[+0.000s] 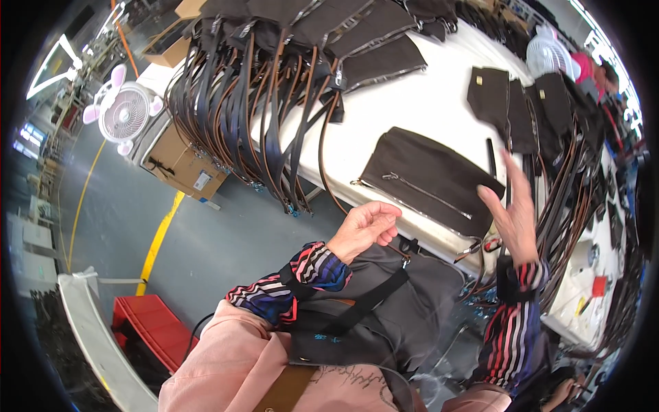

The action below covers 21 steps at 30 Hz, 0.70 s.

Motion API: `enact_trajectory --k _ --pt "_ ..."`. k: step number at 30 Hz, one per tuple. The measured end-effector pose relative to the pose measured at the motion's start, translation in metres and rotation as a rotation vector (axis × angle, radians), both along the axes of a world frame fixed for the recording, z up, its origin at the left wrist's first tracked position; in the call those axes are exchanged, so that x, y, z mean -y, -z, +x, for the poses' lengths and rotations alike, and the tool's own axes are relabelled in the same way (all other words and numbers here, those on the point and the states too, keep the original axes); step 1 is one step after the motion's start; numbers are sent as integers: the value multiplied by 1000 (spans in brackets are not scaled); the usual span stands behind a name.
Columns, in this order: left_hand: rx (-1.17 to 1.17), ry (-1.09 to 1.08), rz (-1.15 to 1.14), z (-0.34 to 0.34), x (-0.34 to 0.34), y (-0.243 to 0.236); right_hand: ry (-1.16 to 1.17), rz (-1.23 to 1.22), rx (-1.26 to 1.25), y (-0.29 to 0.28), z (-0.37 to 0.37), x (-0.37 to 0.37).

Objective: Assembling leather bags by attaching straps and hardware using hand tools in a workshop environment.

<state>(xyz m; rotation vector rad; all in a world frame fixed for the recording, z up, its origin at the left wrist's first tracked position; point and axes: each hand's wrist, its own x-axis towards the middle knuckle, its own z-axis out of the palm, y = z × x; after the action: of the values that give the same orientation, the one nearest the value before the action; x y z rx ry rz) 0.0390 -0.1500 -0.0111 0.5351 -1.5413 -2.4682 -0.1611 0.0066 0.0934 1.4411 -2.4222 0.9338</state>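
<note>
With the flat dark-brown fabric panel with a silver zipper lying on the white tabletop, the right hand, fingers spread, should flatten its near corner, while the left hand, fingers loosely curled and empty, steadies its near edge.

The left hand sits just right of centre, its forearm rising from seven o'clock in a striped sleeve with a dark cuff band. The fingers curl loosely inward toward the palm, thumb on top, the grip empty and half closed. The right hand stands at three o'clock, its forearm climbing from five o'clock in the same striped sleeve. The palm is flat and open, fingers stretched and pointing toward twelve o'clock, thumb spread toward nine o'clock, holding nothing.
</note>
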Motion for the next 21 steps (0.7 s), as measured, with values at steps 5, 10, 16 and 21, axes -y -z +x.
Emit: enact_trajectory --k 5,10,16,21 --pt "-58 -151 86 -3 8 -11 29 276 303 7 -22 31" --pt "-154 -192 -145 -18 27 -42 97 62 534 0 30 1" --pt "-334 -98 -284 -54 1 -90 150 -635 1000 45 79 -30" --pt "-398 -165 -691 -47 -27 -119 323 -573 373 25 95 -27"
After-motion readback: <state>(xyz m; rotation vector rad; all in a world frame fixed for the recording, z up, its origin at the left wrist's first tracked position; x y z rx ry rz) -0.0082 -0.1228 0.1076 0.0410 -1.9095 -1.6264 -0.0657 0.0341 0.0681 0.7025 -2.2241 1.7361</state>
